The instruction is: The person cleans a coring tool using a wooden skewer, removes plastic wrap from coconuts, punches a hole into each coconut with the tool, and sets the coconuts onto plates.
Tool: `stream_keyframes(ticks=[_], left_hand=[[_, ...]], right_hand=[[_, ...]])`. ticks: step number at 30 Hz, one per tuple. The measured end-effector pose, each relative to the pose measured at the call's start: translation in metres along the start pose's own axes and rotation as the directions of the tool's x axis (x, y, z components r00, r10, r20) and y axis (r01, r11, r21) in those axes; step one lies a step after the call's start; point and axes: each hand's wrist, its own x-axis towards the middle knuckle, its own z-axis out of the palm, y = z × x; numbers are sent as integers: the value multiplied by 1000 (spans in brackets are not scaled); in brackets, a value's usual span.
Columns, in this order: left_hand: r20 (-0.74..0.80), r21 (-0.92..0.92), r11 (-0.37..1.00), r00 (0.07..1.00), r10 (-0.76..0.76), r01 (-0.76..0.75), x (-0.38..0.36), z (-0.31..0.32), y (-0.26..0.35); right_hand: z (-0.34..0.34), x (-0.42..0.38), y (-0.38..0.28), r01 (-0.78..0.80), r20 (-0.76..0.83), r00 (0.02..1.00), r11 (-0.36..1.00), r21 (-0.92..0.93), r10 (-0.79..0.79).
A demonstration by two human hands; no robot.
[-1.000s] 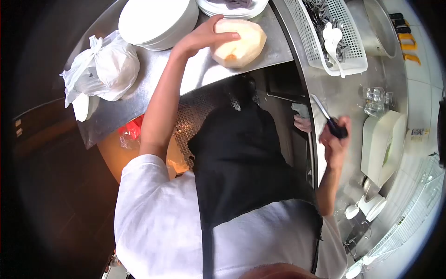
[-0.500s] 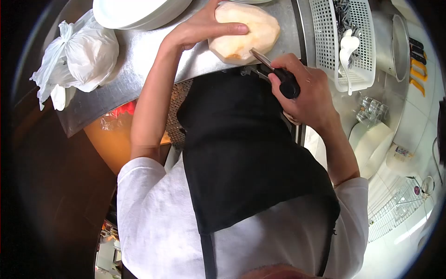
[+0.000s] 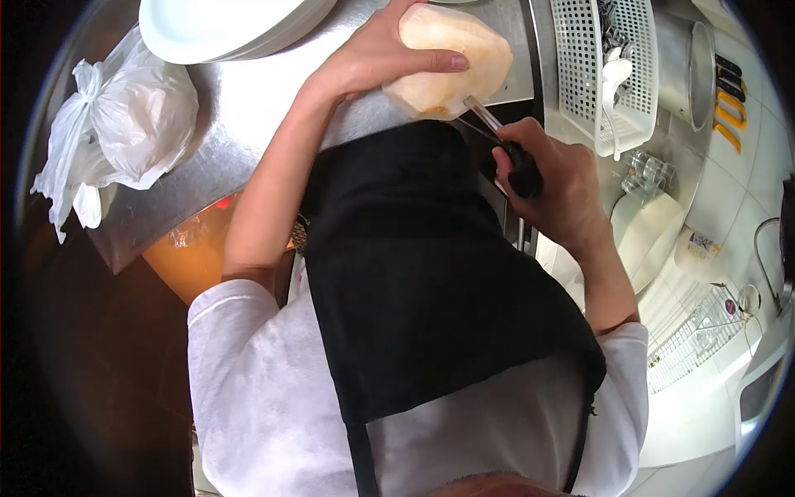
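Note:
A large pale fruit or root, its skin pared off and one brownish patch left near the lower edge, is at the front edge of the steel counter. My left hand clasps it from the left, thumb lying across the top. My right hand grips the black handle of a peeler. The peeler's metal end meets or nearly meets the lower right side of the pale fruit or root; its blade is not clear to see.
White plates are stacked at the upper left of the counter, above a knotted plastic bag. On the right, a white perforated basket holds spoons and other cutlery. Beyond it are a metal pot, glasses and yellow-handled tools.
The view has shifted a little, so most things sit differently in it. The peeler's tip has moved from the face of the pale fruit or root to its lower right edge.

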Motion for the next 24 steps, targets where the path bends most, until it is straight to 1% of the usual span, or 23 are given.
stream_keyframes(ticks=[3,6,8,12,14,15,18,21,23,24], left_hand=[[14,-40,998,999,-39,39,-1,0,4],[-15,-24,999,999,34,-35,0,0,0],[7,-37,999,1000,9,-9,-1,-2,3],[2,-1,1000,1000,0,0,1,-3,3],[-17,70,998,1000,7,-6,2,-3,-1],[-25,104,995,1000,9,-6,2,-2,-3],[13,46,999,1000,17,-18,4,-4,-3],[-59,126,992,998,-10,17,-4,-4,11],[-70,154,986,995,74,-63,0,3,-2],[-77,169,980,990,115,-101,1,5,-8]], right_hand=[[-6,5,-2,-30,16,999,999,32,30],[-15,13,-3,-58,21,998,996,72,57],[-19,17,-4,-62,33,998,994,86,60],[-24,20,-13,-79,115,991,996,39,74],[-27,21,-16,-95,160,983,995,27,89],[-26,22,-16,-88,156,984,996,28,83],[-25,25,-15,-69,149,987,998,11,67],[-26,26,-16,-67,162,984,997,-27,70],[-25,25,-16,-57,164,985,998,-30,61],[-26,26,-16,-82,198,977,996,-25,85]])
